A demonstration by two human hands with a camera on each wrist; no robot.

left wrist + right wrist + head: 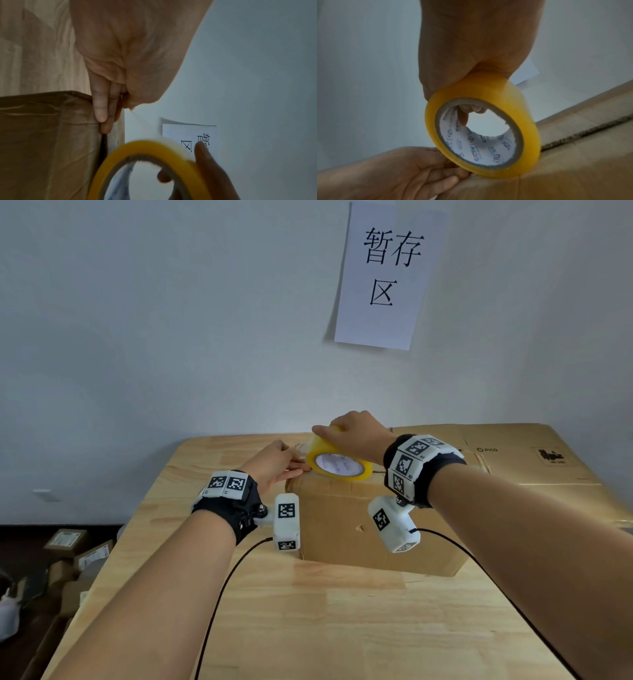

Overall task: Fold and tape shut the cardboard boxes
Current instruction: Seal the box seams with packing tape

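Box (376, 529) sat closed toward table's (342, 628) 12 o'clock, top seam gaping, tape roll (339, 465) on edge at its 9 o'clock rim, my right hand (356, 433) clamped on roll, fingertips inside core, my left hand (274, 462) with fingers straight and together, pressed on box's 9 o'clock edge, flat cardboard (513, 453) at 2 o'clock.

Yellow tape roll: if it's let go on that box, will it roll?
Likely, since the tape roll rests on its round edge on the box. Probably light: the right hand holds it with fingers hooked through its hollow core. It seems stiff, keeping its ring shape.
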